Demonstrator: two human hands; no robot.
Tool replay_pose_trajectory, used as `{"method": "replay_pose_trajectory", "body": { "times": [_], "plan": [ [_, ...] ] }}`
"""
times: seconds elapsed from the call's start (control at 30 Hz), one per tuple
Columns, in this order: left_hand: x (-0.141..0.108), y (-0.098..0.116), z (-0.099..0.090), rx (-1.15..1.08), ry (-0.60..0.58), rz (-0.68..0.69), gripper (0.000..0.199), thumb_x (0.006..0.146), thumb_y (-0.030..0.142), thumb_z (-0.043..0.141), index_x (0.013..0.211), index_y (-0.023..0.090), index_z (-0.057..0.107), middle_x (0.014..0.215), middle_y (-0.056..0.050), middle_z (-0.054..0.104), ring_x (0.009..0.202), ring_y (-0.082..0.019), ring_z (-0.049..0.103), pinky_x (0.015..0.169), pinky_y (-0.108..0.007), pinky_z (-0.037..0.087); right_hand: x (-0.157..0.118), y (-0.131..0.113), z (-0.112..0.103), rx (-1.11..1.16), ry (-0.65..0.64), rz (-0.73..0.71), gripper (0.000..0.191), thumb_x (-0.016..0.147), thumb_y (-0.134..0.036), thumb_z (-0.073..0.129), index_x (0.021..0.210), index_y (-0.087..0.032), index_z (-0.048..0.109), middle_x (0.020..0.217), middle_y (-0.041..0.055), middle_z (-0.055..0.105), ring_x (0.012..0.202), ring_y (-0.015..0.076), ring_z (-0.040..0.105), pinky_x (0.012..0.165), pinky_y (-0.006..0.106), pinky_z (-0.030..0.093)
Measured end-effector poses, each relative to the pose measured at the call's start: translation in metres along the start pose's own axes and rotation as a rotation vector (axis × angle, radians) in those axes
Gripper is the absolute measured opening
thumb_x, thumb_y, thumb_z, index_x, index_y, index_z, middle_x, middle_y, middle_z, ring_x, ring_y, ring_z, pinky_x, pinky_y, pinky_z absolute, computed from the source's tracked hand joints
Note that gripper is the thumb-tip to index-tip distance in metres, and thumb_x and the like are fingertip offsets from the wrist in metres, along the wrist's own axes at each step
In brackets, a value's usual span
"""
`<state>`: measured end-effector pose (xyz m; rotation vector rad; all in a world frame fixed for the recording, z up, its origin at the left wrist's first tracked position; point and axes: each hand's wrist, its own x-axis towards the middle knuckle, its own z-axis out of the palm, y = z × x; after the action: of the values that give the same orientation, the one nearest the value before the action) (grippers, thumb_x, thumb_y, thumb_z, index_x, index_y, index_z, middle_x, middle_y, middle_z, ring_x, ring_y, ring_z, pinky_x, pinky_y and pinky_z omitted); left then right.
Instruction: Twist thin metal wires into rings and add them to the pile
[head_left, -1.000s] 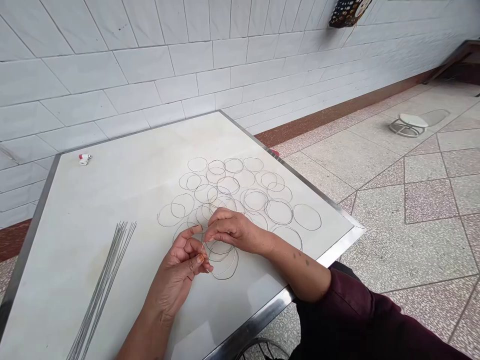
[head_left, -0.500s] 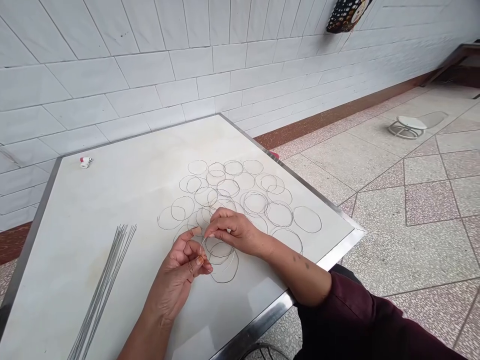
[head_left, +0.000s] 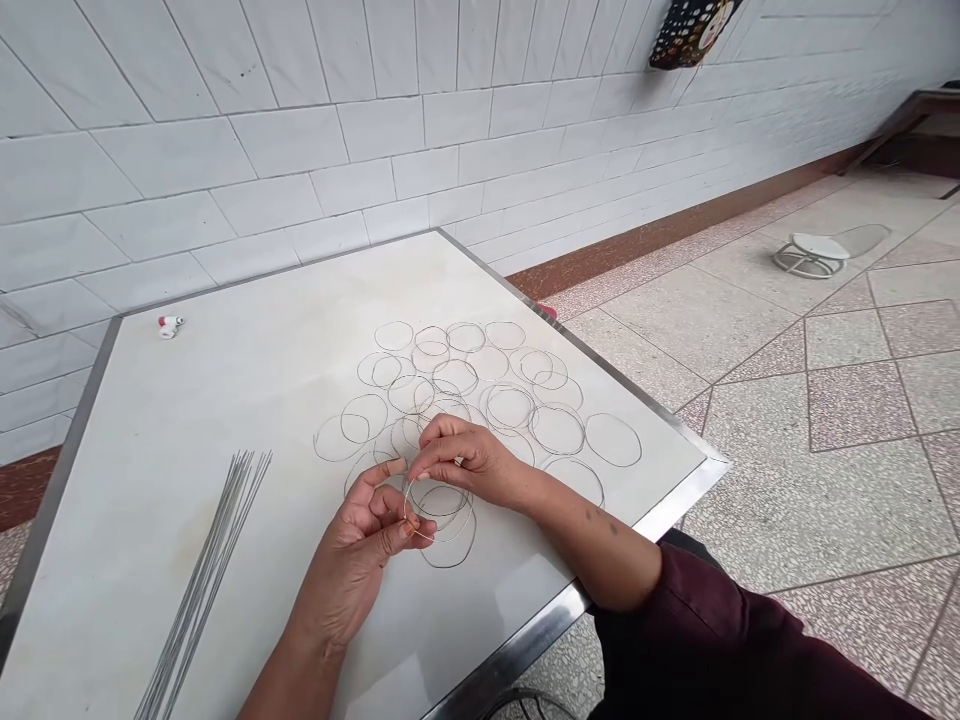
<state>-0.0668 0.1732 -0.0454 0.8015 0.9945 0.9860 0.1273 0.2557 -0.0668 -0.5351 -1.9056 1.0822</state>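
Note:
A thin wire [head_left: 406, 497], bent into a curve, runs between my two hands above the table. My left hand [head_left: 373, 530] pinches it between thumb and fingers, index finger raised. My right hand [head_left: 469, 460] grips its upper part with fingertips pressed together. Where the wire ends is hard to make out against the rings behind it. Beneath and beyond my hands lie several thin wire rings [head_left: 556, 430], many overlapping. To the left of my left hand rests a bundle of straight wires [head_left: 206, 580].
The white table [head_left: 247, 390] has a metal edge [head_left: 585, 337] and stands against a tiled wall [head_left: 292, 205]. A small white and red object [head_left: 169, 327] sits near its far left corner. On the floor to the right is a low white stool [head_left: 814, 254]. A dark patterned bag [head_left: 686, 35] hangs on the wall.
My left thumb and fingers have shifted slightly right along the wire, whose curve looks a little rounder. My right hand stays nearly in place, still pinching it.

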Motion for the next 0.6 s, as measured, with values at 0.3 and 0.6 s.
{"method": "replay_pose_trajectory", "body": {
  "times": [0.3,0.6],
  "plan": [
    [0.000,0.000,0.000,-0.086,0.066,0.120,0.056,0.077,0.020,0.079,0.128,0.033,0.060,0.073,0.007,0.054,0.081,-0.018,0.068,0.088,-0.039,0.053,0.000,0.001,0.002,-0.146,0.092,0.071,0.016,0.097,-0.032,0.058,0.105,-0.024,0.069,0.087,0.0029,0.060,0.079,0.0145,0.058,0.068,0.028,0.051],
    [0.003,-0.007,0.001,-0.074,0.019,0.158,0.054,0.077,0.019,0.079,0.127,0.030,0.061,0.073,0.005,0.054,0.076,-0.018,0.066,0.084,-0.040,0.055,0.001,0.002,0.004,-0.104,0.157,0.089,0.013,0.096,-0.032,0.059,0.096,-0.023,0.069,0.086,0.0023,0.060,0.075,0.0137,0.057,0.069,0.028,0.050]
  ]
}}
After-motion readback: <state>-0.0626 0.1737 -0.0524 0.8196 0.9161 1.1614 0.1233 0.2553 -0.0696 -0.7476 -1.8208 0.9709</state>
